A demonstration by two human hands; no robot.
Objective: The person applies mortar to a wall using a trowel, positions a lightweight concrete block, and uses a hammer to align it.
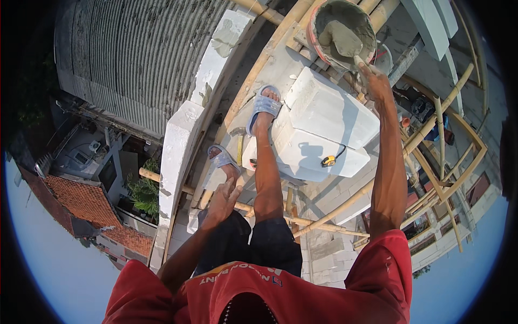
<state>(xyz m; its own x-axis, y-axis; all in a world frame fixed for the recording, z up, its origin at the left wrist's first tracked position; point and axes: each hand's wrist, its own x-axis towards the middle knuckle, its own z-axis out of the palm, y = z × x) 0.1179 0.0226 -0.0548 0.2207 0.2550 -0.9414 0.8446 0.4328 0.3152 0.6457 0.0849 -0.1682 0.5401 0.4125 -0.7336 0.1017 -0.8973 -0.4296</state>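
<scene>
My right hand [372, 81] is closed on the handle of a trowel [345, 40], its mortar-coated blade inside a bucket of grey mortar [314, 35] at upper centre-right. My left hand [222, 201] rests against my bent left leg below the sandalled foot [221, 159], fingers extended with nothing visible in them. My right foot [263, 108] is beside stacked white blocks [318, 108]. A yellow and black tape measure [328, 161] lies on the lower block. A hammer-like tool with a yellow handle [240, 151] lies between my feet.
Bamboo scaffold poles [418, 137] surround the work spot. A white block wall edge [181, 135] runs along the left, with a drop beyond it toward a corrugated roof [121, 65], tiled roofs [86, 205] and greenery. White panels [437, 27] stand at upper right.
</scene>
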